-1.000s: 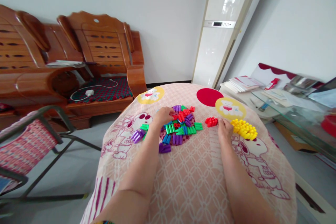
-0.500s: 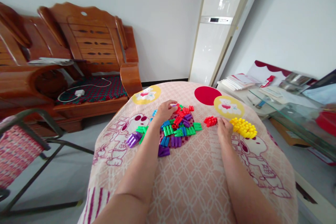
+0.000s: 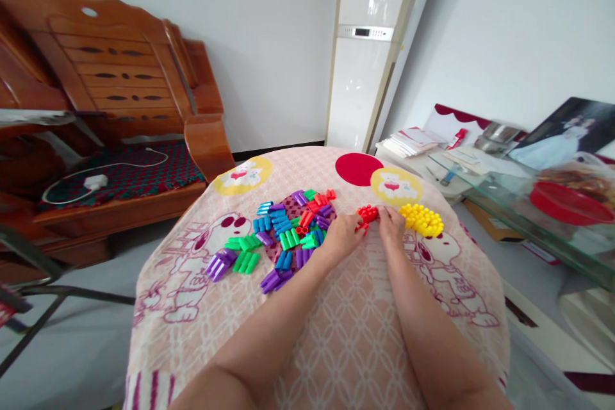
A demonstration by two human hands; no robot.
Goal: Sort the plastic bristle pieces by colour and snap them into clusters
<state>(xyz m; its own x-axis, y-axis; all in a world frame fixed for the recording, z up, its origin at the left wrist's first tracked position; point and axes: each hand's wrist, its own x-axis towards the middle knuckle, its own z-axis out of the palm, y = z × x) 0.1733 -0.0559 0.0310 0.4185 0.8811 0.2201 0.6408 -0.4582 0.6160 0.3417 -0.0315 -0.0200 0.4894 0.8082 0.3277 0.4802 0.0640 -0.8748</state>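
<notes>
A small red cluster of pieces [image 3: 368,213] lies on the patterned tablecloth between my two hands. My left hand [image 3: 344,236] is at its near left side, with fingers closed on a red piece [image 3: 362,227]. At the cluster's right edge is my right hand [image 3: 390,223], its fingers drawn together; whatever is between them is too small to make out. Yellow pieces [image 3: 421,220] sit grouped just right of my right hand. To the left spreads a loose pile of green pieces [image 3: 289,239], blue pieces [image 3: 281,223], purple pieces [image 3: 221,265] and some red ones.
The round table's cloth [image 3: 331,346] hangs over its edge. A wooden sofa [image 3: 115,70] stands behind on the left, a tall white air conditioner [image 3: 360,77] at the back. On the right, a glass shelf [image 3: 509,195] holds a red basket [image 3: 569,203] and papers.
My left hand has moved from the mixed pile rightward to the red cluster, close to my right hand. The view has turned to the right.
</notes>
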